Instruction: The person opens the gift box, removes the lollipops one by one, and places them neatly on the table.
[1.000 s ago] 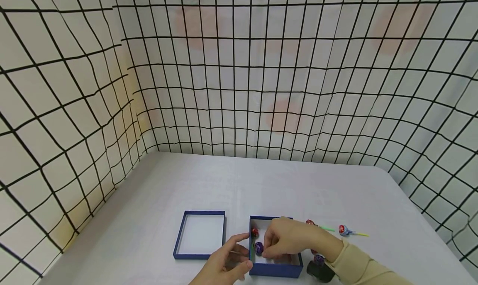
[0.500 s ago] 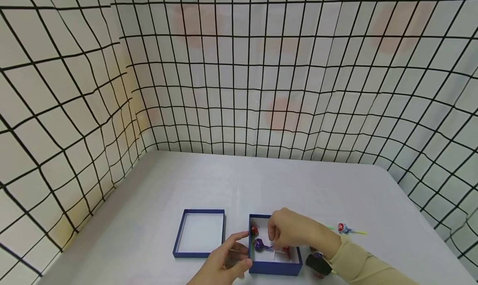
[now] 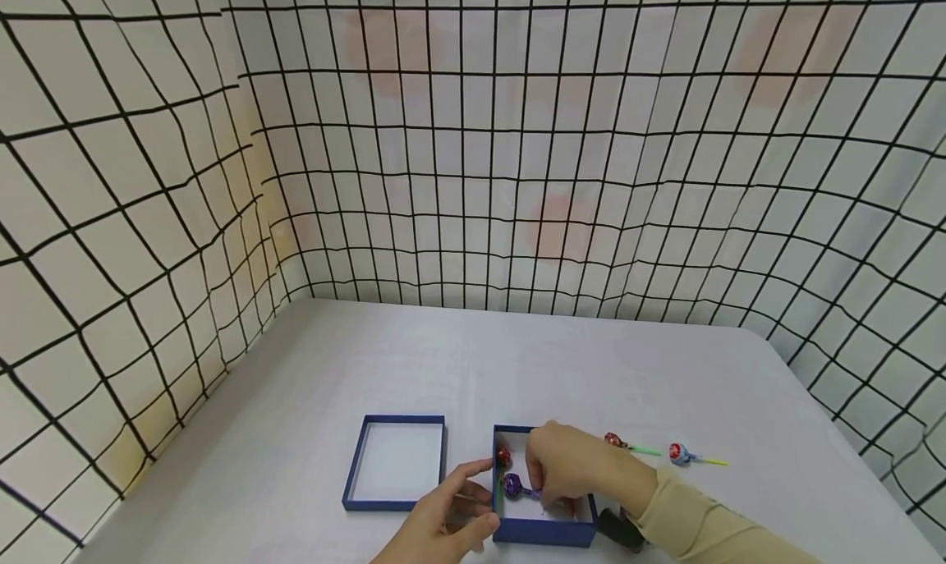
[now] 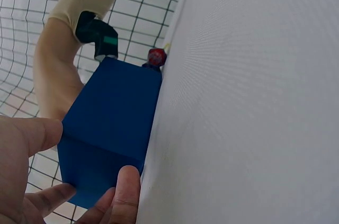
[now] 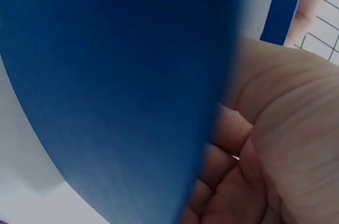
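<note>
A blue box (image 3: 543, 533) with a white inside stands at the table's front. My left hand (image 3: 447, 519) steadies it at the left, thumb and fingers spread round its corner, as the left wrist view also shows. Inside lie a purple lollipop (image 3: 513, 486) and a red lollipop (image 3: 504, 457) along the left side, with something reddish partly showing at the right. My right hand (image 3: 580, 464) reaches into the box over the right wall. Its fingers are curled, the tips at the purple lollipop's stick end, mostly hidden behind the hand.
The shallow blue-edged lid (image 3: 395, 463) lies left of the box, white inside up. Right of the box are a red lollipop with a green stick (image 3: 613, 440) and a red-and-blue one (image 3: 678, 453). A dark wrist device (image 3: 619, 531) hangs under the right wrist. Black netting surrounds the table.
My right hand lifted a little, uncovering the purple lollipop's wrapper tail, then came back down and slightly left to its stick end. The left hand stays on the box.
</note>
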Motion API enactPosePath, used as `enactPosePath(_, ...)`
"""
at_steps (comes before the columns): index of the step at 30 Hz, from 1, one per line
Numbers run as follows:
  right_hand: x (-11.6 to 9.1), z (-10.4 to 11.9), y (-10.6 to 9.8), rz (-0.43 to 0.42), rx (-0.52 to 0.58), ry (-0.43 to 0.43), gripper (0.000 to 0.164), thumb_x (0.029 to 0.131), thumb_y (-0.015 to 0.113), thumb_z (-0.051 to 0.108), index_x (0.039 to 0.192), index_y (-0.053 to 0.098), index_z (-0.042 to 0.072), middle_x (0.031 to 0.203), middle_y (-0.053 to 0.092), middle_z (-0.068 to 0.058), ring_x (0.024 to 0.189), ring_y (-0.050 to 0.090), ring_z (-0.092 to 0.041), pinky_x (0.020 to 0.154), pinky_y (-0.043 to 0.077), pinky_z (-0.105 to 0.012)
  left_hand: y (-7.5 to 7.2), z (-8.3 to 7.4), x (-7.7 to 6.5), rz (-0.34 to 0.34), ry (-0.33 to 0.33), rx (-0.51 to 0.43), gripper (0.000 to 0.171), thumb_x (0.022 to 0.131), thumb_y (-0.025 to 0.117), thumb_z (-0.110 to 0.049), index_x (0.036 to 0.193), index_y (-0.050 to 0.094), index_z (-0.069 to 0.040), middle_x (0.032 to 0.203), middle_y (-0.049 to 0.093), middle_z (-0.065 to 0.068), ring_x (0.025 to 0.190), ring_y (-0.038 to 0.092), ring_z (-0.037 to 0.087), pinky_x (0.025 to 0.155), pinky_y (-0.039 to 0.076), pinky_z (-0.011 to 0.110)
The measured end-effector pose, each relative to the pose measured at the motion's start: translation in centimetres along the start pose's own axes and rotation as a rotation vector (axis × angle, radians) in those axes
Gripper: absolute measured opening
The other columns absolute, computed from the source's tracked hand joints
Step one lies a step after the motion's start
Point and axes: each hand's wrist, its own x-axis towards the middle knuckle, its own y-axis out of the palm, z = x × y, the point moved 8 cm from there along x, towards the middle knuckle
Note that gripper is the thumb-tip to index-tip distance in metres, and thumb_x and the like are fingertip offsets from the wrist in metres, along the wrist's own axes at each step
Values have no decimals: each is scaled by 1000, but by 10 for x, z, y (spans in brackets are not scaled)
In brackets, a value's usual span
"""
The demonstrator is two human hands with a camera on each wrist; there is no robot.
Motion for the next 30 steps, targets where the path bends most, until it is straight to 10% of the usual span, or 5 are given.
enactPosePath(14, 1, 0, 3, -3, -55, -28, 31, 74, 90, -2, 63, 68, 17, 60, 61, 10, 50, 52, -5, 48, 39, -20, 0, 1, -1, -6, -6, -8, 61, 106, 70, -28, 160, 46, -12, 123, 65, 11, 102, 70, 12, 77, 59, 21)
enactPosePath(30, -7, 4, -13, 41, 169, -99, 24, 79, 83, -1, 71, 69, 17, 62, 61, 9, 54, 51, -3, 50, 40, -16, 0, -1, -1, -6, 19, -13, 61, 106, 70, -28, 160, 46, -12, 123, 64, 12, 102, 71, 10, 76, 60, 22)
